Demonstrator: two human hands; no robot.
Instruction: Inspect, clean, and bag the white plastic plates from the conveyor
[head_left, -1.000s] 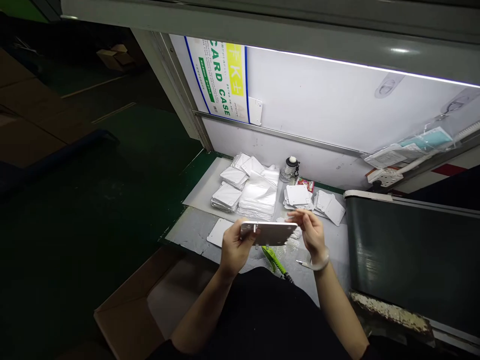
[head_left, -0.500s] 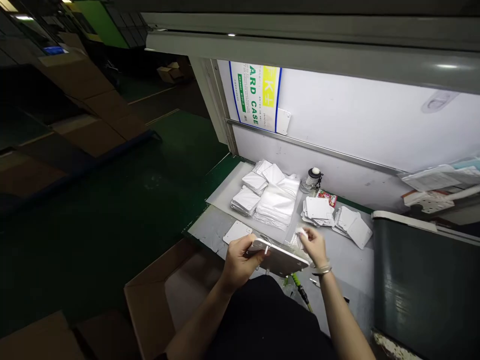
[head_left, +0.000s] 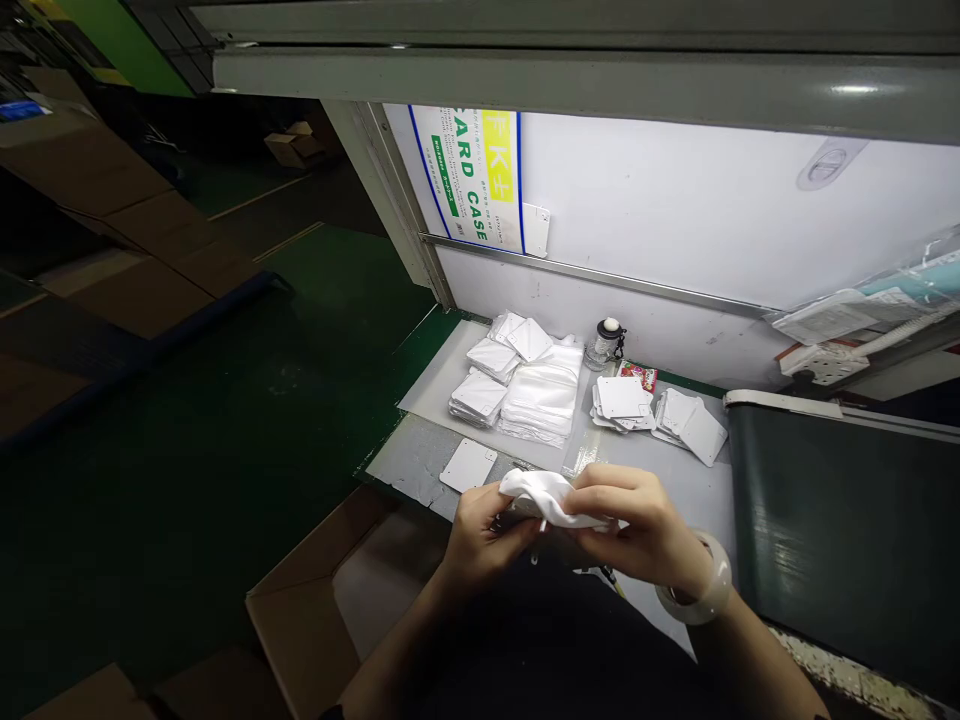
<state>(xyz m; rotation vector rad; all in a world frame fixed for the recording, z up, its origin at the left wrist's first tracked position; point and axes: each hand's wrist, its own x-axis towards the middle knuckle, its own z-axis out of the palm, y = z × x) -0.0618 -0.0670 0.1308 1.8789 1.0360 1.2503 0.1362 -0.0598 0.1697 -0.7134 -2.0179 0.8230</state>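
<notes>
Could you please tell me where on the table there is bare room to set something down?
The grey tabletop looks bare left of the single white plate, and between the right hand, the right-hand plate stack and the dark belt. Farther back it is crowded with white plastic, more plates and a bottle.

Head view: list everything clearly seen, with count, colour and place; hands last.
Worktable: one, grey, centre
Cloth: one, white, centre
Held plate: one, light, partly under cloth
Loose plate: one, white, near edge
Left stacks: several, white, table
Right plate stacks: two, white, table
Sheet pile: one, white, between stacks
Jar: one, clear, table
Packet: one, red, near jar
Sign: one, multicoloured, wall
Belt: one, dark green, right
Power strip: one, white, right
Cartons: several, brown, left
Bracelet: one, pale, right wrist
Left hand: one, bare, gripping plate
Right hand: one, bare, gripping cloth
</notes>
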